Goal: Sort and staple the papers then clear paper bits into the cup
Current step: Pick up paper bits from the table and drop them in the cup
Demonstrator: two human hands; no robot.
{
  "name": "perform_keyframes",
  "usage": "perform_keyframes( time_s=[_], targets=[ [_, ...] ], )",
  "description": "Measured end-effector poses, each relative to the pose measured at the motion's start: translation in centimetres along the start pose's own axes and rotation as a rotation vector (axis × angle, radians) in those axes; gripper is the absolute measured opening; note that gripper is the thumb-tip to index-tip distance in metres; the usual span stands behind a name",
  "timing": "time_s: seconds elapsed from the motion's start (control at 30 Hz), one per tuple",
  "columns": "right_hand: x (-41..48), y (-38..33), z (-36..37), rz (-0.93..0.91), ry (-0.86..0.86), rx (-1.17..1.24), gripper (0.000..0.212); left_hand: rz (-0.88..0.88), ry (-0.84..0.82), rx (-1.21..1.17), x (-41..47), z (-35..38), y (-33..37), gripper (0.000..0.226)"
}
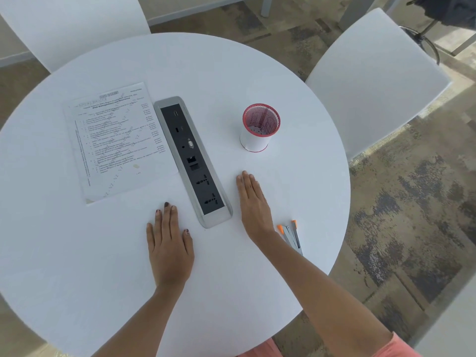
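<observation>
Papers [116, 140]: lying as one printed stack on the desk [77, 253], left of the socket panel [192, 161]; the near right corner is reaching the panel's frame, and the long axis is running roughly alongside the panel
Cup [260, 130]: standing upright to the right of the panel's far half, apart from it, mouth facing up; something pale is showing at its bottom, too small to tell
Stapler [292, 234]: lying to the right of the panel's near end, partly hidden behind the right forearm; its orange ends are pointing away from the person, and its body is running back toward the desk's near right edge
Left hand [168, 240]: resting palm down just left of the panel's near end, fingers straight and together; the grip is flat and holding nothing
Right hand [253, 204]: resting palm down just right of the panel's near half, fingers pointing roughly toward the cup; the grip is likewise flat and holding nothing
Deciding relation: stapler and papers are sitting on opposite sides of the panel; the right wrist is lying just beside the stapler, while the left hand is nearer the stack, so one of the two things is likely needing to cross the panel
Stage, as a judgement: no loose bits are showing on the desk, and whether a staple is sitting in the stack cannot be told
</observation>
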State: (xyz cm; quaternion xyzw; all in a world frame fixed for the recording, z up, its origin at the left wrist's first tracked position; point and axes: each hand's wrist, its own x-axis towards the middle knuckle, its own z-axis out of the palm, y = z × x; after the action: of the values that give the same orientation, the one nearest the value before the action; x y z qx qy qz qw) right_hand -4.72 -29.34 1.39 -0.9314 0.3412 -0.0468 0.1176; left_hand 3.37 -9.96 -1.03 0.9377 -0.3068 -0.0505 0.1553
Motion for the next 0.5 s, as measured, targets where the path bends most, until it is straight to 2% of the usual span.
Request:
perform_keyframes(
  time_s=[0.17, 0.3, 0.4, 0.5],
  targets=[
    [-1.4, 0.5, -0.3, -0.01, -0.096, -0.077, 0.082, 0.005, -0.006, 0.009, 0.0, 0.0, 0.0, 0.059],
    [-2.1, -0.6, -1.3, 0.042, -0.111, -0.195, 0.07, 0.008, -0.02, 0.03, 0.0, 0.2, -0.1, 0.06],
    [-1.9, -0.9, -2.5, 0.061, -0.079, -0.204, 0.056, 0.006, -0.026, 0.038, 0.0, 0.3, -0.1, 0.06],
    [-1.3, -0.7, -3.3, 0.051, 0.044, -0.131, 0.058, 0.009, -0.027, 0.036, 0.0, 0.3, -0.2, 0.06]
  ],
)
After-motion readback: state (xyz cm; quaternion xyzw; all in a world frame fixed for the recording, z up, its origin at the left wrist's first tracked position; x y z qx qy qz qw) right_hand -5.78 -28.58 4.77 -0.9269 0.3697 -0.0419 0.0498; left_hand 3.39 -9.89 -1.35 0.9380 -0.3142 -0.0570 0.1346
